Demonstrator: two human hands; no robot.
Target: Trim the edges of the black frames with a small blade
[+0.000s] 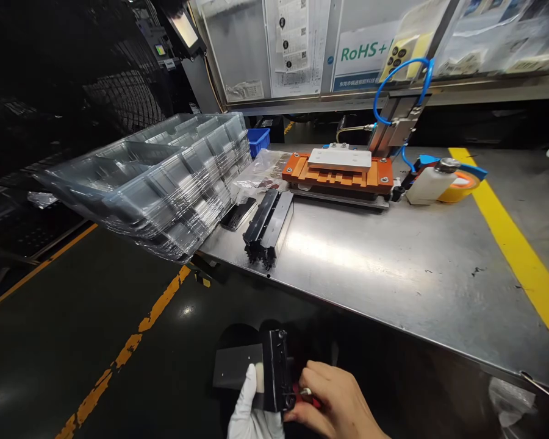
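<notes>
In the head view, my left hand (252, 405), in a white glove, is closed round a black plastic part (275, 372) in front of the bench. Its thumb lies along the part, which has a broad flat face and a narrow edge with small round bosses. My bare right hand (332, 399) meets the lower right end of that edge. Its fingers are closed round a small tool with red handles (315, 403), mostly hidden, so its exact kind does not show. Two similar long black plastic parts (277, 225) lie side by side on the metal bench (370, 262).
Stacked grey divided trays (165, 177) wrapped in film overhang the bench's left end. Behind stands an orange fixture (338, 174) with a metal plate and blue air hose (379, 103). A white bottle (432, 183), a tape roll (460, 186) and a dark phone-like slab (238, 213) also lie there.
</notes>
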